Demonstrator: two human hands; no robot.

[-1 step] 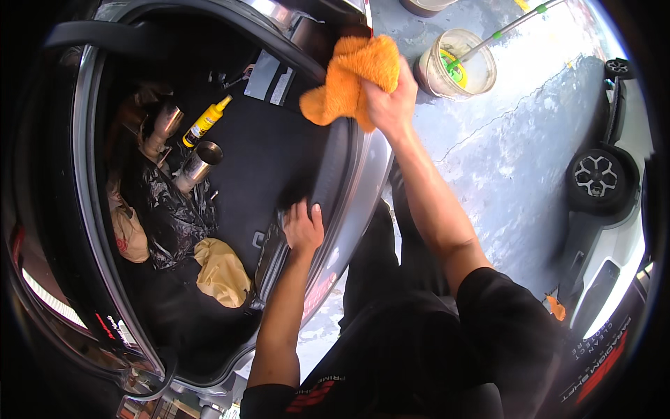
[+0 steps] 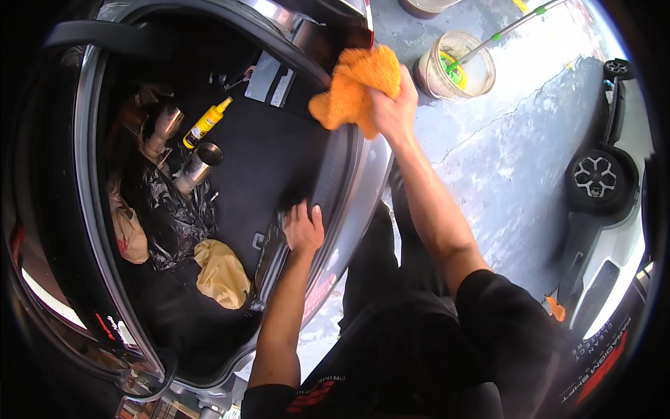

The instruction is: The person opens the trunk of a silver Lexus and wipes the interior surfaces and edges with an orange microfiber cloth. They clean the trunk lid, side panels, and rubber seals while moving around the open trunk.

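Observation:
A fluffy orange microfiber cloth (image 2: 359, 80) is bunched in my right hand (image 2: 396, 108), at the far corner of an open car trunk. The cloth hangs over the trunk's rear sill (image 2: 370, 150), beside the rubber seal; whether it touches the sill I cannot tell. My left hand (image 2: 304, 229) lies flat on the black inner edge of the trunk with its fingers stretched out, holding nothing. Inside the trunk, left of my hands, are a yellow bottle (image 2: 207, 123), a metal exhaust tip (image 2: 199, 166) and a crumpled tan paper bag (image 2: 223, 272).
Black plastic wrapping (image 2: 171, 216) and a second metal pipe (image 2: 164, 129) lie deeper in the trunk. On the concrete floor at the far right stands a bucket (image 2: 457, 66) with a green-and-silver pole (image 2: 499, 33) in it. A white car (image 2: 607, 258) is parked farther right.
My right hand and the orange cloth have shifted very slightly, the cloth a little to the right and nearer. My left hand stays in place.

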